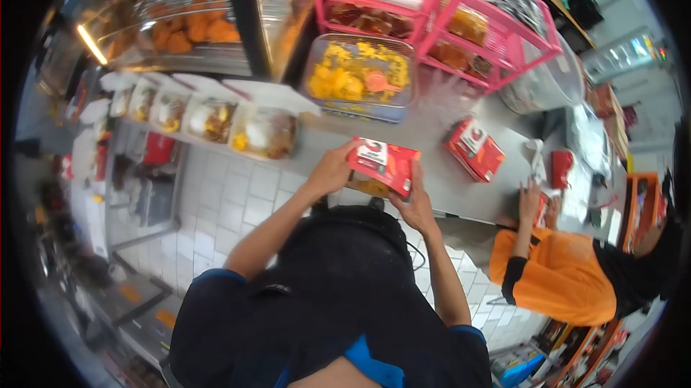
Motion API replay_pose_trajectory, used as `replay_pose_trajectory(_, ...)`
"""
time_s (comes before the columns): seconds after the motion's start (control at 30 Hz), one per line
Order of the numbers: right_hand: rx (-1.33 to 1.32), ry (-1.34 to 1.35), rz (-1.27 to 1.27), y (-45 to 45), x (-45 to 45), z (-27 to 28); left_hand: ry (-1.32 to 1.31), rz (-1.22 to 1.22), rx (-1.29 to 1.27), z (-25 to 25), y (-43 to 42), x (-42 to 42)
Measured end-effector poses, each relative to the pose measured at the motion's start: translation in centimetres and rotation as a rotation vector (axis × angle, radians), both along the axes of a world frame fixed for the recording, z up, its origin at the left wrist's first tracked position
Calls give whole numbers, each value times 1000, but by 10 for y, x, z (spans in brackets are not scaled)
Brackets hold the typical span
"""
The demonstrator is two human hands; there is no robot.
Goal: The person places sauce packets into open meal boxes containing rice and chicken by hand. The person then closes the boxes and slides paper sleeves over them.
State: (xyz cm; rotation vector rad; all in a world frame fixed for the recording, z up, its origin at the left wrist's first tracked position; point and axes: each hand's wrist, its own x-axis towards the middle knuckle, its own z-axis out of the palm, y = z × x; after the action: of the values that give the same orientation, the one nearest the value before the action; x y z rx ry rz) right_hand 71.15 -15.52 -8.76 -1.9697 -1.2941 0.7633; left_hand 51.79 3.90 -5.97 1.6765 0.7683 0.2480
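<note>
Between my two hands is a red and white cardboard food box (385, 164), held at the front edge of the steel counter. My left hand (335, 168) grips its left end, and my right hand (417, 197) holds its right end. The box's printed lid faces up, and something yellowish shows under its near side. To the left, a row of open food boxes (266, 131) holds rice and other food. Beyond my hands sits a clear tub (360, 78) of yellow food with a pink scoop (381, 82) in it. Another red box (475, 149) stands to the right.
Pink plastic racks (432, 21) with packets stand at the back, beside a large clear bin (545, 82). A heated display case (180, 17) with fried food is at back left. A co-worker in orange (558, 273) works at the counter's right end.
</note>
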Motion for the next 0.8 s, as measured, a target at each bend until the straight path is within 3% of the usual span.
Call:
replay_pose_trajectory(0.03, -21, -37, 17, -5, 4, -2, 35, -50, -13, 9, 3, 1)
replay_pose_trajectory(0.1, -6, -60, 101, -1, 13, -3, 232, -273, 205, 22, -3, -4)
replay_pose_trajectory(0.2, 68, 175, 61, 6, 13, 16, 292, -228, 482, -7, -34, -17)
replay_pose_trajectory(0.3, 97, 117, 37, 13, -5, 9, 472, -220, 748, 8, -42, -4)
replay_pose_trajectory(0.33, 87, -70, 74, 12, -12, 0, 538, -220, 852, 13, -40, 2)
replay_pose_trajectory(0.47, 54, -271, 133, 17, -17, 0, 59, -348, 978, -36, -15, 12)
replay_pose_trajectory(0.57, 69, -224, 150, 16, -9, 8, 59, -461, 901, -43, -1, 17)
replay_pose_trajectory(0.67, -17, -425, 300, 18, 3, 18, 91, -443, 966, -69, 3, 35)
replay_pose_trajectory(0.77, 46, -488, 297, 19, 14, -2, 51, -371, 1127, -87, -2, 41)
replay_pose_trajectory(0.8, 138, -434, 281, 21, 10, 3, 39, -386, 1055, -87, -2, 39)
